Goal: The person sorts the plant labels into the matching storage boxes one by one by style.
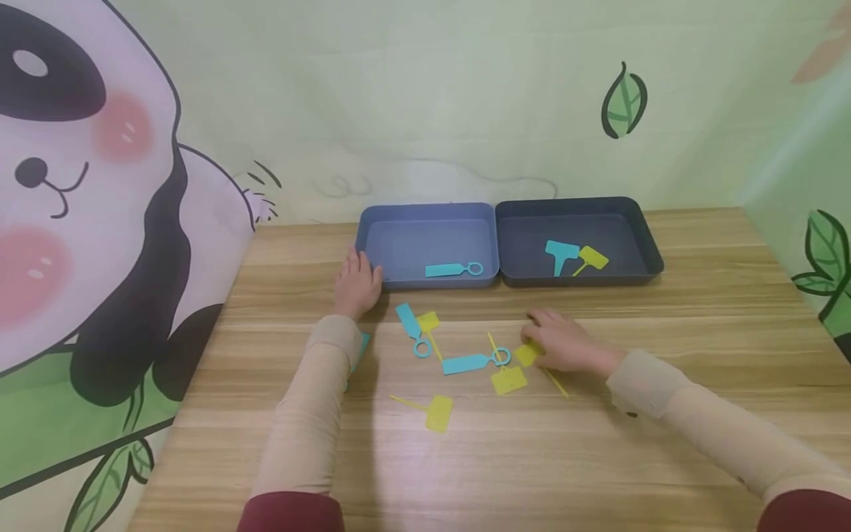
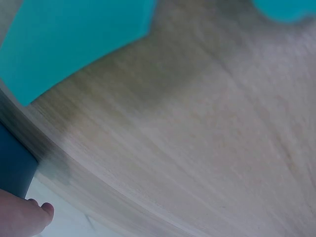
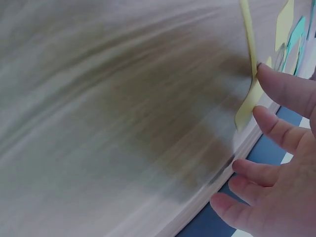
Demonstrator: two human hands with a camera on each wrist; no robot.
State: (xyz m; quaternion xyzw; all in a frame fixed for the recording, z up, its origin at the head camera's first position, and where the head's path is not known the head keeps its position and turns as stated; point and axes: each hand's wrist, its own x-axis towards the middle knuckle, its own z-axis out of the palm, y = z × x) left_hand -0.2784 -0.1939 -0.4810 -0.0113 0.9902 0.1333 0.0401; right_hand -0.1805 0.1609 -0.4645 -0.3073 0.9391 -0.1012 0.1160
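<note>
In the head view my right hand [image 1: 561,341] is over a yellow T-shaped plant label [image 1: 528,353] on the wooden table. The right wrist view shows its thumb and forefinger at the label's flat head [image 3: 245,112], spread apart from each other, with the other fingers extended. My left hand [image 1: 357,284] rests at the near left corner of the blue tray [image 1: 432,284], touching its side. A turquoise label [image 1: 359,355] lies partly hidden under the left forearm. Between the hands are turquoise ring labels [image 1: 467,363] and several yellow labels [image 1: 439,414], some overlapping.
A dark tray [image 1: 581,280] adjoins the blue one on its right, holding a turquoise T-shaped label [image 1: 562,253] and a yellow label [image 1: 594,257]. One turquoise ring label [image 1: 445,270] lies in the blue tray. Behind the trays rises a printed wall [image 1: 432,111].
</note>
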